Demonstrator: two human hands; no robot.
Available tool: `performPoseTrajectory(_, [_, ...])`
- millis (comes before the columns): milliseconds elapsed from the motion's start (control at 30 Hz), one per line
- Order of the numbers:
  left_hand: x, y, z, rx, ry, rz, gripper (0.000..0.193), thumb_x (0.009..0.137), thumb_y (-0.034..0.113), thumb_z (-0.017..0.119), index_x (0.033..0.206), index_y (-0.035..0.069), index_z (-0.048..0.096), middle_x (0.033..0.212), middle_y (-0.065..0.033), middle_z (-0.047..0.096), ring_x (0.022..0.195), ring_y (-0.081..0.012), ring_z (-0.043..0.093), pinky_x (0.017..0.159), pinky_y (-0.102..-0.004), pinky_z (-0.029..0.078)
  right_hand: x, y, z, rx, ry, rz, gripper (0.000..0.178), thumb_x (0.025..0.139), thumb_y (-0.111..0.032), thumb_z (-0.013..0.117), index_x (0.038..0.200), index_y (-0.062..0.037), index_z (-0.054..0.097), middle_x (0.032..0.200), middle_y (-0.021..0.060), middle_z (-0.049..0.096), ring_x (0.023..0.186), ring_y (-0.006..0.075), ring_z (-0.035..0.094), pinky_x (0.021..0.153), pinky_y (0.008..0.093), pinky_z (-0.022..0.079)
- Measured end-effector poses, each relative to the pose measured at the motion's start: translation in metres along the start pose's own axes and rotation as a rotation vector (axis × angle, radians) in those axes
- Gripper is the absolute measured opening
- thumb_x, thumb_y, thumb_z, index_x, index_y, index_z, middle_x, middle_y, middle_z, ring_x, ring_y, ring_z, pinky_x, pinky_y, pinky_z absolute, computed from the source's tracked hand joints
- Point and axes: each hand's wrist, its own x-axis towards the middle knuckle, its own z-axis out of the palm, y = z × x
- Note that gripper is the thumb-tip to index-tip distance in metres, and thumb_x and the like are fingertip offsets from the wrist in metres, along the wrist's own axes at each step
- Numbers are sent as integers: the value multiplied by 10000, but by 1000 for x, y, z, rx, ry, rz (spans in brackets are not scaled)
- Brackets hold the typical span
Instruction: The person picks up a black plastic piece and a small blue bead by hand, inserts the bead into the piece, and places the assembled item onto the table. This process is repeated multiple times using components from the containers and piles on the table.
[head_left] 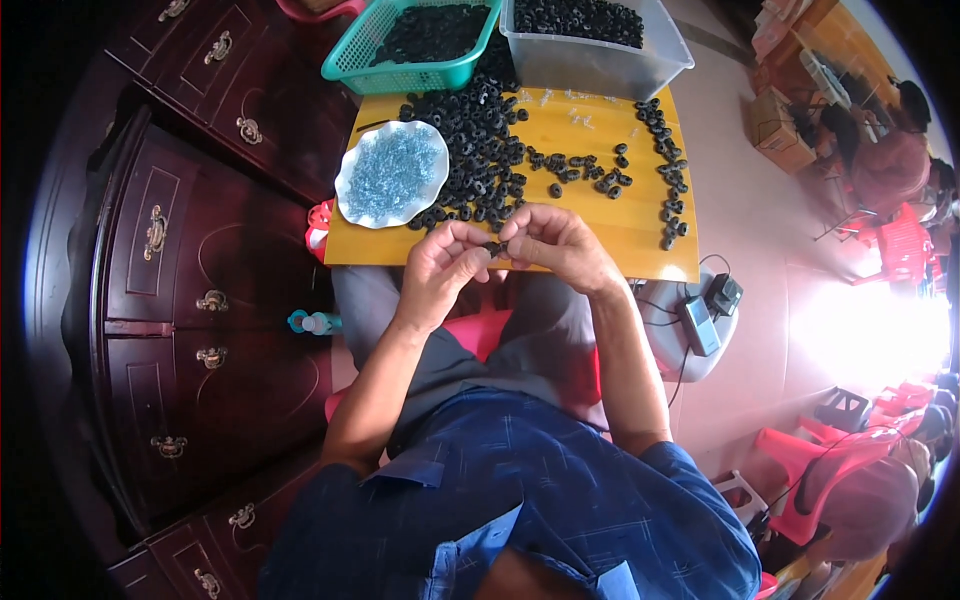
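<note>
My left hand (444,272) and my right hand (562,246) meet over the near edge of the yellow table (590,232). Between their fingertips they pinch a small black part (495,248), mostly covered by the fingers. Just beyond lies a heap of black ring-shaped parts (468,150) with holes through their middles. Left of the heap, a white scalloped plate (347,200) carries many small clear bluish pieces. A few more black parts lie loosely at the table's middle, and a row of them (668,180) runs along the right edge.
At the table's far side stand a green basket (400,78) and a clear plastic bin (600,72), both holding black parts. Tiny clear pieces (582,118) lie near the bin. A dark wooden cabinet (215,260) borders the left; a stool with a grey device (698,325) and cables is at right.
</note>
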Motion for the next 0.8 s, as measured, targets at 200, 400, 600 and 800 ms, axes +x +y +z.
performPoseTrajectory(200, [1, 2, -1, -1, -6, -12, 189, 955, 120, 679, 1091, 11, 605, 870, -13, 655, 741, -65, 609, 714, -210, 513, 1, 1, 0, -18, 11, -13, 94, 964, -90, 650, 1045, -45, 640, 900, 17, 683, 825, 75, 638, 774, 238, 543])
performPoseTrajectory(400, [1, 5, -1, -5, -29, -8, 173, 958, 108, 670, 1082, 9, 603, 873, -18, 655, 741, -67, 611, 722, -220, 524, 1, -1, 2, -18, 19, -21, 94, 959, -85, 658, 1039, -39, 637, 903, 11, 682, 824, 73, 643, 754, 231, 542])
performPoseTrajectory(600, [2, 7, 1, 9, -9, -13, 129, 950, 101, 673, 1035, 24, 613, 837, -14, 662, 738, -84, 634, 720, -216, 509, 2, 3, 3, -70, 42, -21, 89, 946, -35, 653, 1031, -26, 629, 901, 9, 674, 820, 64, 639, 729, 217, 531])
performPoseTrajectory(800, [2, 3, -5, 56, -18, 9, 92, 937, 42, 673, 1001, 13, 614, 843, -15, 660, 751, -75, 638, 701, -215, 527, 3, 8, 8, -213, 64, -104, 66, 921, -18, 659, 983, -15, 636, 858, -1, 663, 804, 54, 631, 702, 218, 516])
